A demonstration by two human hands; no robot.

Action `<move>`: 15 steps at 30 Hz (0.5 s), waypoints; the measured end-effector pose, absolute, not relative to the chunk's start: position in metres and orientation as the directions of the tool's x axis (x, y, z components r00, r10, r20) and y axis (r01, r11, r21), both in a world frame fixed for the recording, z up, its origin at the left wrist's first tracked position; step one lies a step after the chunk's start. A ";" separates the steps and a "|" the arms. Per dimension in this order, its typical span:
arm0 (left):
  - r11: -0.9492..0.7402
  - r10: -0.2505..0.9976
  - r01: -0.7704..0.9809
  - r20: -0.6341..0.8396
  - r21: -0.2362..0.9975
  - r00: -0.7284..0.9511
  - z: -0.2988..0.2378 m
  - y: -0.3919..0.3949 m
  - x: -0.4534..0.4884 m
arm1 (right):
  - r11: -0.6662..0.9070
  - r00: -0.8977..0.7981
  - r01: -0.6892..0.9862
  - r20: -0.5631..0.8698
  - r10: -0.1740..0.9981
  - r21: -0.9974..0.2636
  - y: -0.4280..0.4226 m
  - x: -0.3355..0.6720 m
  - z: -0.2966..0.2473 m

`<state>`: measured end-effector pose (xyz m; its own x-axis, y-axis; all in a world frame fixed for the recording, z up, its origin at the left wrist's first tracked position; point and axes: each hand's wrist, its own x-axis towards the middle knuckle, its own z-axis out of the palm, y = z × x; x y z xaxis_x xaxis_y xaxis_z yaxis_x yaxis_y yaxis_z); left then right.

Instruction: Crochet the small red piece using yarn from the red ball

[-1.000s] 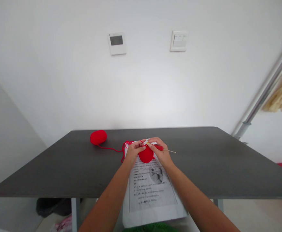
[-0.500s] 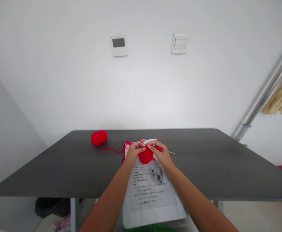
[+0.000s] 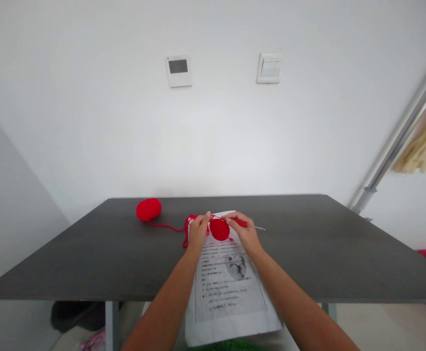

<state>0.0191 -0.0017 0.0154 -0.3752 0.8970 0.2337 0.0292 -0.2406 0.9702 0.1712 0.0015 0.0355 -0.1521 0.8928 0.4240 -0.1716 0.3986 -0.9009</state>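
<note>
My right hand (image 3: 246, 235) is closed around a crochet hook (image 3: 241, 223) with a red handle; its thin metal shaft points out to the right. Beside those fingertips is a round red crocheted piece (image 3: 219, 230), seemingly attached near the hook, with a short tail of yarn at its lower right. A taut red strand runs from there to my left hand (image 3: 198, 231), whose thumb and finger pinch the yarn. Loose loops of red yarn (image 3: 185, 238) lie left of that hand and lead to a red ball of yarn (image 3: 148, 209).
Under my hands, a printed sheet (image 3: 231, 307) with a picture hangs over the front edge of the dark table (image 3: 308, 253). The white wall behind carries a thermostat-like panel (image 3: 179, 71) and a switch (image 3: 270, 68). A metal pole (image 3: 399, 131) leans at the right.
My left hand has let go of the crocheted piece's edge and moved slightly left, drawing a strand of yarn taut. The hook stays in my right hand.
</note>
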 end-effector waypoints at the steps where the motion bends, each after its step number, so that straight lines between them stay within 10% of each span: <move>1: -0.251 0.864 0.102 0.270 0.963 -0.424 0.015 -0.001 0.017 | 0.397 -0.140 -0.170 0.421 0.896 -0.902 0.002 0.171 0.035; 8: -0.303 0.465 0.445 0.538 0.843 -0.703 0.019 -0.003 -0.003 | 0.343 -0.040 -0.197 0.357 0.933 -0.919 0.008 0.172 0.027; 15: -0.262 0.440 0.546 0.602 0.796 -0.666 0.020 -0.006 -0.004 | 0.330 -0.012 -0.202 0.340 0.941 -0.922 0.009 0.172 0.025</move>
